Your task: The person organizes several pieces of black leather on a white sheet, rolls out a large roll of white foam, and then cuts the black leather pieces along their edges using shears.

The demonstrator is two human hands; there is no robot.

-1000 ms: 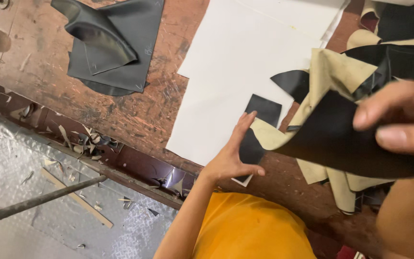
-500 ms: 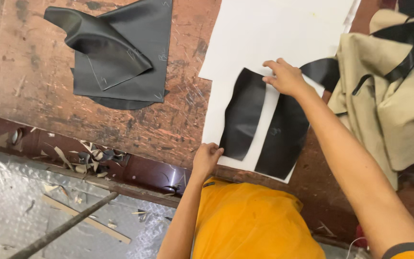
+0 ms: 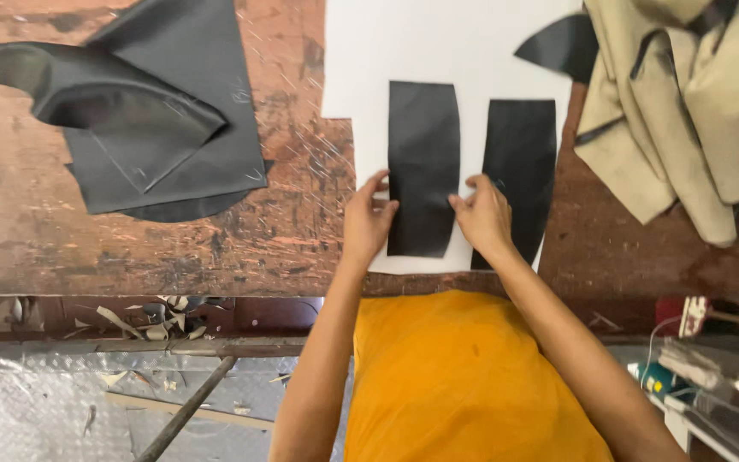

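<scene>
Black leather strip, long and slightly curved, lies flat on a white paper sheet spread over the worn reddish-brown wooden desk. Left hand rests at the strip's lower left edge, fingers spread, fingertips touching the leather. Right hand sits at the strip's lower right edge, thumb and forefinger on that edge; no firm pinch can be made out. Hands are apart, one on each side of the strip, both pressing on it rather than lifting.

Second black leather strip, a straighter rectangle, lies just beside the first on the same sheet, partly under the right hand's back.

Far left on the desk: dark grey folded leather piece with a curled flap. Upper right: heap of beige-backed leather offcuts, with a black curved scrap at its edge. Orange shirt fills the lower centre. Pale trimmings litter the ledge below the desk edge.
</scene>
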